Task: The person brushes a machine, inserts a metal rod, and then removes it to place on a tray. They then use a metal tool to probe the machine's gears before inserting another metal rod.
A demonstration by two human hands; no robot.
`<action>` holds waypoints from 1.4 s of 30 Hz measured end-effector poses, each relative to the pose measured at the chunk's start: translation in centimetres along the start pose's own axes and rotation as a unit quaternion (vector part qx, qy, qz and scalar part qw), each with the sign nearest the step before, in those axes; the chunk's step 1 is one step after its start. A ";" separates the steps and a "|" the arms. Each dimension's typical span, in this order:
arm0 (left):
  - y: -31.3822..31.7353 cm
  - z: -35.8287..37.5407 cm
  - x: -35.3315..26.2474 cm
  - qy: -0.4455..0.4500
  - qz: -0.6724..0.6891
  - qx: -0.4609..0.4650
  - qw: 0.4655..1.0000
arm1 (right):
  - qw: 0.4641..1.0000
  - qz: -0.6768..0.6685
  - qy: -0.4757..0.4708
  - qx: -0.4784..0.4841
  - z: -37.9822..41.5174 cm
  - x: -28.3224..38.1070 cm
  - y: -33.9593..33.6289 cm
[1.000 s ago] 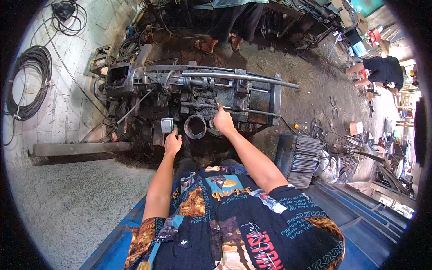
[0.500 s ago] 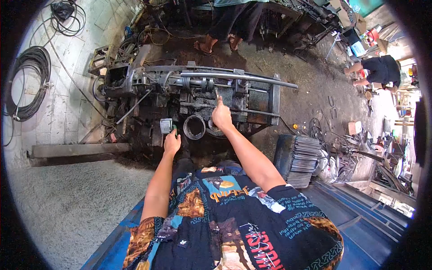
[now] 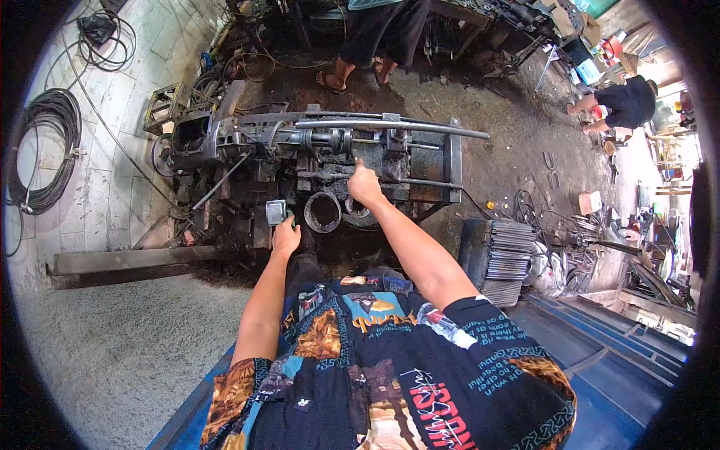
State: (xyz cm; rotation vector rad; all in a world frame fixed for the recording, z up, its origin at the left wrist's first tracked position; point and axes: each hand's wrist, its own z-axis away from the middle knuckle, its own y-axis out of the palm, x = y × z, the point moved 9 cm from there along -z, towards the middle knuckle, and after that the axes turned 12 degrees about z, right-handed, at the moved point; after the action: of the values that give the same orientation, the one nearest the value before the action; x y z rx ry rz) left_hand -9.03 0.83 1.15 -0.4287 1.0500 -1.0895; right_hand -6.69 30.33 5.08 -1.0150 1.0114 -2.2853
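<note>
My left hand is closed at the lower right edge of a grey metal box, with a bit of green at its fingertips; I cannot tell what it grips. My right hand is mostly curled, its foremost finger reaching up to the shaft of a long, dirty metal machine. Whatever lies at that fingertip is too small to make out. A bare metal bar runs along the machine's top. Between my hands, at the machine's near side, is a round, open-topped container with a dark inside.
A stack of metal strips stands right of my right forearm. Coiled black hose lies on the left floor, near a metal beam. One person's bare feet are beyond the machine; another person bends over at far right.
My right hand has drawn slightly left, and its extended finger looks more bent. My left hand stays at the grey box. The whole view has shifted a little.
</note>
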 end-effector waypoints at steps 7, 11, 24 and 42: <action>0.8 -0.9 0.4 -0.005 -0.028 0.027 0.999 | 0.999 -0.016 0.030 -0.024 1.6 -0.9 -0.4; 0.9 -1.3 0.8 -0.007 -0.035 0.044 0.998 | 0.998 -0.025 0.032 -0.042 0.9 -0.6 -1.0; 0.2 -1.2 0.8 -0.030 -0.033 0.063 0.997 | 1.000 0.006 0.030 -0.001 0.7 1.0 -1.5; 0.0 -0.4 0.2 -0.018 -0.029 0.047 0.998 | 0.995 -0.043 0.035 -0.081 0.8 0.8 -2.4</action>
State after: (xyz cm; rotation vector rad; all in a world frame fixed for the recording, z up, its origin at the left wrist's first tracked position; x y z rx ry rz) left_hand -9.37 0.72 0.84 -0.4031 0.9555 -1.1740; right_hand -6.82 31.01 7.58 -1.0686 1.2202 -2.3524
